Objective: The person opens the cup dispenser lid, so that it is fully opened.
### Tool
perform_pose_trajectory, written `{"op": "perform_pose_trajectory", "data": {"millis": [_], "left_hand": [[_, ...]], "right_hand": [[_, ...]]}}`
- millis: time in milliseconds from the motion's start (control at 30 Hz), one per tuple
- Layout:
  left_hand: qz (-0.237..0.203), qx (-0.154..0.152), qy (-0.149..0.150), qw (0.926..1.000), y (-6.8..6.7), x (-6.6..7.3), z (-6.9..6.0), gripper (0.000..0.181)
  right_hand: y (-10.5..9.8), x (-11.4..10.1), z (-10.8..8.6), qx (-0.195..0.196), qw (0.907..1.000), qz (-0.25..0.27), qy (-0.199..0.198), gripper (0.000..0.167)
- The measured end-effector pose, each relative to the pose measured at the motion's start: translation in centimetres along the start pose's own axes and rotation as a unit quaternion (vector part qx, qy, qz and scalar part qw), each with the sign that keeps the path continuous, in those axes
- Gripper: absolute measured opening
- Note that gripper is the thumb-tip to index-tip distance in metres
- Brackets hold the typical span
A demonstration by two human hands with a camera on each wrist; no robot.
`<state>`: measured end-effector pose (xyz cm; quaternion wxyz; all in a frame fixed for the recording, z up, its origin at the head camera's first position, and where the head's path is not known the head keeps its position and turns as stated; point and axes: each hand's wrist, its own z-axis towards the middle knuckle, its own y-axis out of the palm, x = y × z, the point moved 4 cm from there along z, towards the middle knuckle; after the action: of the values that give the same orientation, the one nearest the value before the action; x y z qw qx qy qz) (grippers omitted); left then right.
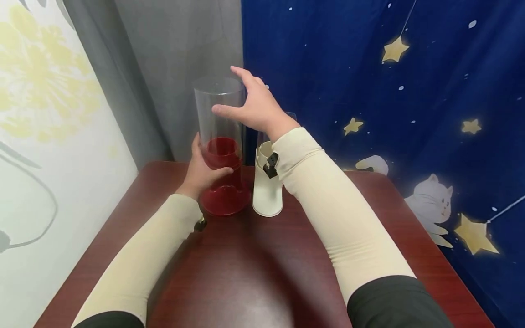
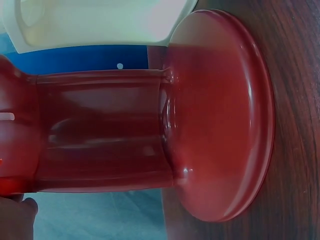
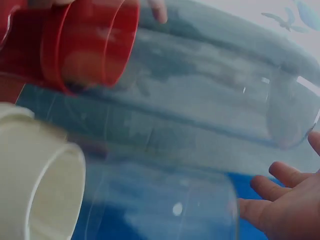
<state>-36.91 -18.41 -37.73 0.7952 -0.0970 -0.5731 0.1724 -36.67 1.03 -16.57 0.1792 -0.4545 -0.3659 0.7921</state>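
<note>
A red plastic stand (image 1: 223, 200) with a round foot is upright on the table, a tall clear cylinder (image 1: 219, 105) fitted on its top. My left hand (image 1: 201, 173) grips the stand's upper collar from the left, thumb across the front. In the left wrist view the red column (image 2: 100, 132) and foot (image 2: 225, 120) show large. My right hand (image 1: 258, 107) is raised beside the clear cylinder's upper part, fingers spread and thumb out. The right wrist view shows its fingertips close to the cylinder's end; whether they touch is unclear.
Right of the red stand is a similar cream stand (image 1: 267, 196) with its own clear cylinder (image 3: 165, 205), partly behind my right wrist. The brown table (image 1: 229, 273) meets a grey curtain (image 1: 180, 45) and a blue star-patterned curtain (image 1: 328, 54) at the back. A pale patterned surface is on the left.
</note>
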Motion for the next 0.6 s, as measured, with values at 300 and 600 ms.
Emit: {"op": "perform_pose_trajectory", "data": {"millis": [300, 600], "left_hand": [[-0.016, 0.008, 0.028, 0.9994, 0.0, -0.3, 0.2, 0.133], [-0.007, 0.022, 0.045, 0.9987, 0.3, -0.5, 0.5, 0.133]], "right_hand": [[2.1, -1.5, 0.8, 0.011, 0.9976, 0.052, 0.044, 0.107], [3.9, -0.2, 0.9, 0.068, 0.9838, 0.154, 0.063, 0.101]]}}
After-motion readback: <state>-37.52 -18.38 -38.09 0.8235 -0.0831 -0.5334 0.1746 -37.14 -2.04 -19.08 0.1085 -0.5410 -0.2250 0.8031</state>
